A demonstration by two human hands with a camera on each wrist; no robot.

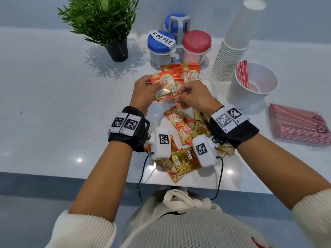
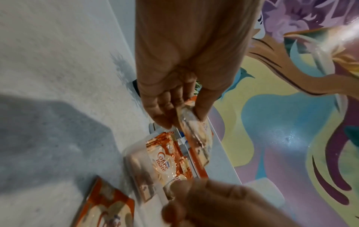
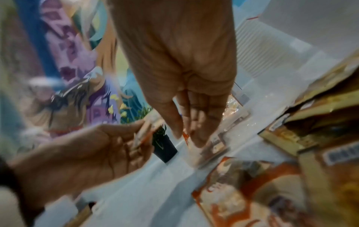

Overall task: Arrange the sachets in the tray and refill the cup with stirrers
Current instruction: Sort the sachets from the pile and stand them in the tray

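Note:
My left hand [image 1: 152,85] grips a small stack of orange Coffee mate sachets [image 1: 165,86] above the table, thumb on top; the left wrist view shows the stack [image 2: 194,138] pinched edge-on. My right hand [image 1: 179,97] pinches its lower right corner [image 3: 185,136]. Just beyond stands a clear tray [image 1: 207,83] with orange sachets upright in it [image 1: 189,72]. Loose orange and gold sachets [image 1: 184,129] lie under my wrists. At the right, a white cup [image 1: 252,85] holds a few red stirrers [image 1: 242,74], and a pack of stirrers [image 1: 299,126] lies flat.
A tall stack of paper cups [image 1: 232,45] leans behind the stirrer cup. Blue- and red-lidded canisters [image 1: 161,47] in a grey rack stand behind the tray. A potted plant [image 1: 107,24] is at the back left. The table's front edge [image 1: 89,176] runs below the sachet pile.

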